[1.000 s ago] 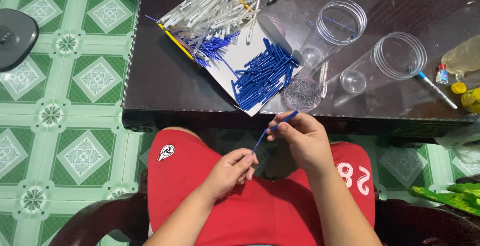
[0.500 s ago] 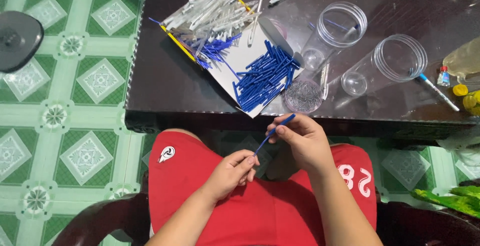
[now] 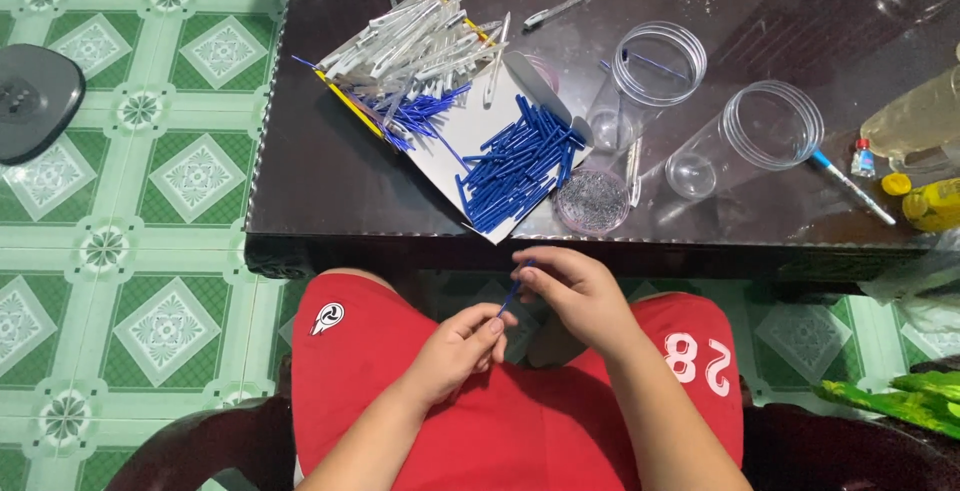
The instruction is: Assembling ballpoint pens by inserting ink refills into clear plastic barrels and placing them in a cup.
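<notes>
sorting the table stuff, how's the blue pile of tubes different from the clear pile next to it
The blue tubes are opaque and short; the clear pen barrels are see-through and longer. The blue tubes lie mostly parallel near the table's front edge, while the clear barrels are heaped crisscross farther back. Both piles rest on the same white card. One blue piece is pinched between the left hand and right hand.

Premises: a room in a home, used for small piecework. Evidence: green patterned floor tiles of a household kind; a low, dark glossy bench serving as the worktop; a dark wooden chair drawn up to it. On the bench, sorted pen parts: blue caps, clear barrels, and clear plastic jars.
</notes>
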